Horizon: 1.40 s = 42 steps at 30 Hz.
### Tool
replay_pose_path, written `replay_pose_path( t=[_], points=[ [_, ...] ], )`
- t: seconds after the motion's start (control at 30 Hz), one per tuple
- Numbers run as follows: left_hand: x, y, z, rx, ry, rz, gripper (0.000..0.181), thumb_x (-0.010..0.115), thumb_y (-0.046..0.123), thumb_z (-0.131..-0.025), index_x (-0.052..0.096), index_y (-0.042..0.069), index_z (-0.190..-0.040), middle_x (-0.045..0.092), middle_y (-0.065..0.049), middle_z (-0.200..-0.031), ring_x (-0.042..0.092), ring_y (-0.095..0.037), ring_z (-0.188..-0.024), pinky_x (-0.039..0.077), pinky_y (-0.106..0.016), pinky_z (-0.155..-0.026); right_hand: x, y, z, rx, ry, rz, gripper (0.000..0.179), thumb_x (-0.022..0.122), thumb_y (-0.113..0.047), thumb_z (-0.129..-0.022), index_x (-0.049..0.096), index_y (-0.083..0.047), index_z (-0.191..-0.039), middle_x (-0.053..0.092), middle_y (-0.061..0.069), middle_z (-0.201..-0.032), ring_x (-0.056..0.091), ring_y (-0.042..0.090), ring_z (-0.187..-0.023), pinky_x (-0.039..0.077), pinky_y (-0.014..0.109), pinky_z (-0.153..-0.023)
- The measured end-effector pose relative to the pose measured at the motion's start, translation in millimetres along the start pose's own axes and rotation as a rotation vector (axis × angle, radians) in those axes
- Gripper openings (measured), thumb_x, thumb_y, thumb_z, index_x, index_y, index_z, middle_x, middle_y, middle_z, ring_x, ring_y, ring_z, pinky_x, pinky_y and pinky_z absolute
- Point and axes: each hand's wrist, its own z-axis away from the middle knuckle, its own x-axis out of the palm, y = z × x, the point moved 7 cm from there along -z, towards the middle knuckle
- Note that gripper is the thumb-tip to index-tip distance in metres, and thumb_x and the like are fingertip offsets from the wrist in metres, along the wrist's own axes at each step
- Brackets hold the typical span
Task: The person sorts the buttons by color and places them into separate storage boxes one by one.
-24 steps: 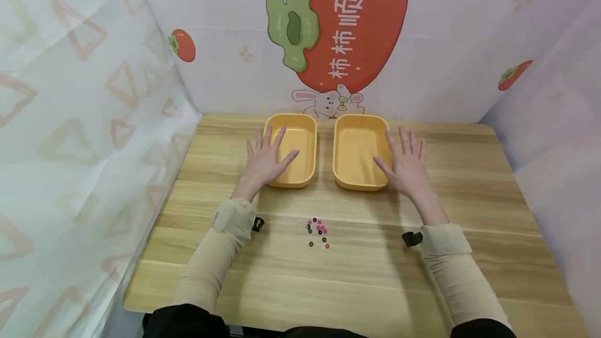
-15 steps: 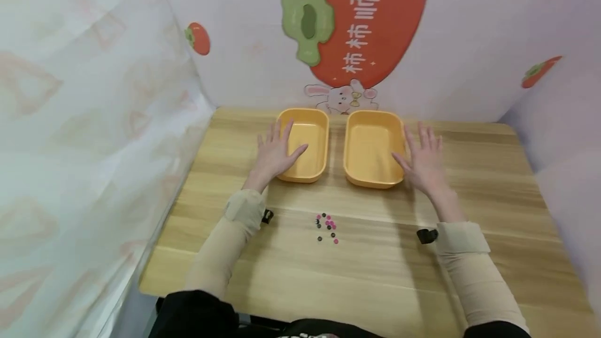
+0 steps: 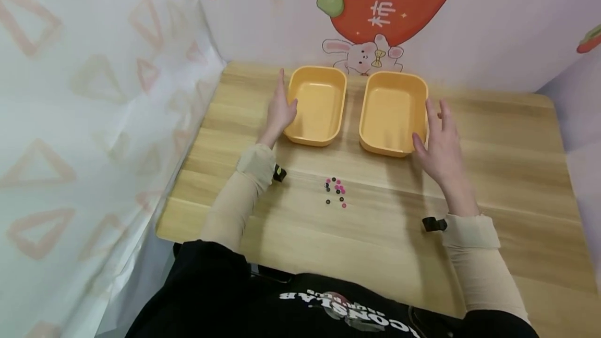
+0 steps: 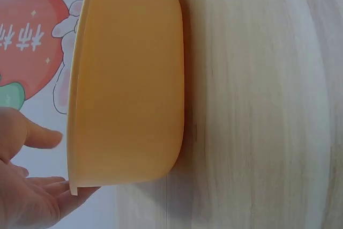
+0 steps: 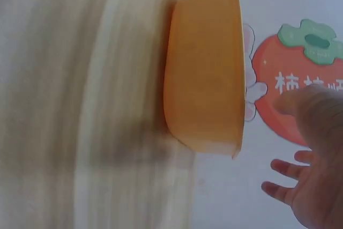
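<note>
Two yellow plastic bins stand side by side at the back of the table. My left hand is at the outer side of the left bin, fingers extended and thumb near the rim. In the left wrist view its fingertips lie by the corner of the bin; whether they touch is unclear. My right hand is beside the outer wall of the right bin, fingers spread and fairly straight. The right wrist view shows this hand apart from the bin. Neither hand holds anything.
Several small pink and black ring-like pieces lie scattered on the wooden table in front of the bins. A printed cloth backdrop rises right behind the bins. Another hanging sheet borders the table's left side.
The head view has tipped downward. My left hand has turned from palm down over the left bin to edge-on at its outer side. My right hand has turned slightly, close to the right bin.
</note>
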Motion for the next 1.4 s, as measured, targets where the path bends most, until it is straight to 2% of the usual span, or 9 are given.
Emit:
replay_pose_path(
  t=[0.07, 0.13, 0.27, 0.37, 0.47, 0.57, 0.7, 1.03, 1.4],
  points=[
    [-2.4, -4.9, -17.8, -0.032, 0.013, -0.056, 0.099, 0.064, 0.009, -0.107, 0.001, 0.034, -0.178, 0.034, -0.002, -0.181, 0.069, -0.036, -0.125, 0.062, -0.043, -0.098, -1, -11, -1.5, -0.044, 0.069, -0.006, 0.080, 0.068, -0.003, -0.104, 0.029, -0.009, -0.174, 0.035, 0.036, -0.166, 0.051, 0.061, -0.134, 0.047, 0.077, -0.109],
    [-4.8, -8.7, -29.3, -0.063, 0.022, -0.094, 0.099, 0.068, 0.015, -0.108, 0.001, 0.039, -0.178, 0.041, 0.000, -0.177, 0.071, -0.035, -0.119, 0.062, -0.043, -0.088, 0, -24, 0.5, -0.077, 0.110, -0.034, 0.076, 0.068, 0.000, -0.104, 0.033, -0.006, -0.171, 0.045, 0.040, -0.151, 0.059, 0.055, -0.116, 0.055, 0.061, -0.092],
    [-7.9, -12.6, -36.7, -0.116, 0.038, -0.138, 0.093, 0.072, 0.029, -0.108, 0.011, 0.041, -0.177, 0.058, -0.001, -0.166, 0.068, -0.028, -0.138, 0.062, -0.045, -0.105, 13, -51, 9.3, -0.118, 0.091, -0.177, 0.063, 0.070, 0.005, -0.102, 0.048, 0.003, -0.161, 0.057, 0.036, -0.123, 0.061, 0.035, -0.087, 0.047, 0.020, -0.073],
    [-12.6, -10.3, -37.2, -0.145, 0.074, -0.103, 0.079, 0.070, 0.022, -0.109, 0.029, 0.035, -0.175, 0.068, -0.003, -0.155, 0.073, -0.026, -0.132, 0.063, -0.044, -0.107, 30, -71, 12.9, -0.141, -0.012, -0.306, 0.051, 0.073, 0.009, -0.099, 0.060, 0.007, -0.148, 0.065, 0.028, -0.110, 0.060, 0.025, -0.083, 0.041, 0.007, -0.069],
    [-22.2, 1.3, -30.9, -0.150, 0.124, -0.029, 0.062, 0.065, 0.011, -0.109, 0.050, 0.027, -0.167, 0.072, -0.006, -0.150, 0.075, -0.026, -0.131, 0.063, -0.043, -0.109, 52, -89, 14.1, -0.143, -0.171, -0.374, 0.041, 0.075, 0.004, -0.100, 0.067, 0.007, -0.140, 0.070, 0.021, -0.106, 0.062, 0.022, -0.084, 0.047, 0.012, -0.071],
    [-27.5, 7.2, -26.4, -0.163, 0.160, 0.026, 0.049, 0.062, 0.011, -0.110, 0.064, 0.026, -0.156, 0.073, -0.001, -0.147, 0.072, -0.021, -0.135, 0.061, -0.041, -0.114, 77, -100, 17.0, -0.120, -0.329, -0.377, 0.037, 0.076, -0.002, -0.102, 0.070, 0.005, -0.137, 0.072, 0.018, -0.108, 0.065, 0.023, -0.088, 0.053, 0.023, -0.075],
    [-19.5, -5.4, -33.4, -0.209, 0.165, 0.021, 0.043, 0.063, 0.016, -0.111, 0.069, 0.033, -0.150, 0.073, 0.007, -0.147, 0.071, -0.015, -0.136, 0.060, -0.037, -0.115, 106, -108, 24.6, -0.116, -0.454, -0.362, 0.034, 0.079, -0.003, -0.099, 0.074, 0.004, -0.133, 0.072, 0.018, -0.109, 0.066, 0.024, -0.090, 0.055, 0.029, -0.077],
    [-1.6, -23.8, -35.8, -0.198, 0.185, -0.088, 0.041, 0.061, 0.020, -0.111, 0.069, 0.034, -0.150, 0.071, 0.008, -0.150, 0.074, -0.018, -0.131, 0.065, -0.041, -0.103, 142, -124, 45.2, -0.153, -0.574, -0.359, 0.020, 0.083, -0.006, -0.098, 0.082, -0.002, -0.117, 0.070, 0.010, -0.106, 0.064, 0.020, -0.090, 0.055, 0.028, -0.078],
    [5.8, -40.9, -27.9, -0.230, 0.174, -0.086, 0.042, 0.063, 0.019, -0.111, 0.070, 0.036, -0.148, 0.070, 0.009, -0.150, 0.071, -0.018, -0.136, 0.064, -0.041, -0.107, 158, -125, 58.9, -0.238, -0.553, -0.283, 0.013, 0.083, -0.004, -0.098, 0.081, -0.001, -0.110, 0.074, 0.009, -0.100, 0.067, 0.019, -0.088, 0.060, 0.035, -0.080]
  ],
)
